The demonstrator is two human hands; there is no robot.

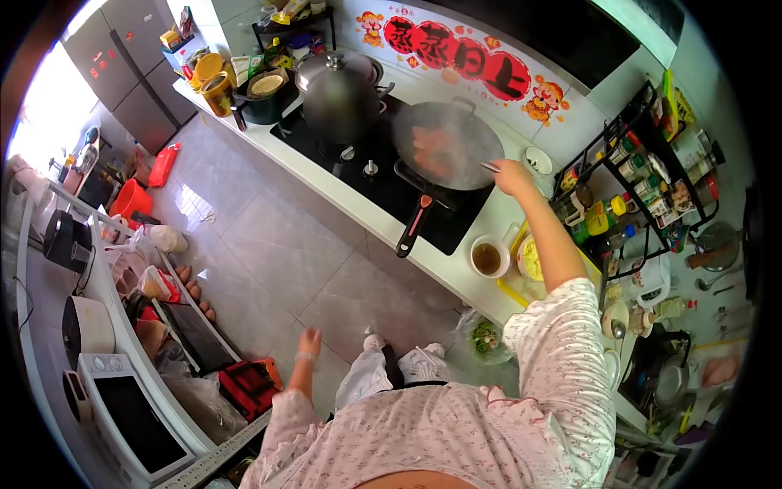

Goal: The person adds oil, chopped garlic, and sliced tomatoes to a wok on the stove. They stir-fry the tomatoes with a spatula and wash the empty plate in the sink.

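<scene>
My right hand is closed around a utensil with a shiny metal end, at the right rim of a wide dark pan. The rest of that utensil is hard to make out. Reddish pieces of food lie in the pan, blurred by steam. The pan's black and pink handle points toward me over the hob edge. Low on my left side, my left hand hangs over the floor, fingers loosely apart, with nothing visible in it.
A dark round pot stands on the left burner. A bowl of brown liquid and a bowl with yellow contents sit on the counter. A seasoning rack is at right, a white microwave at lower left.
</scene>
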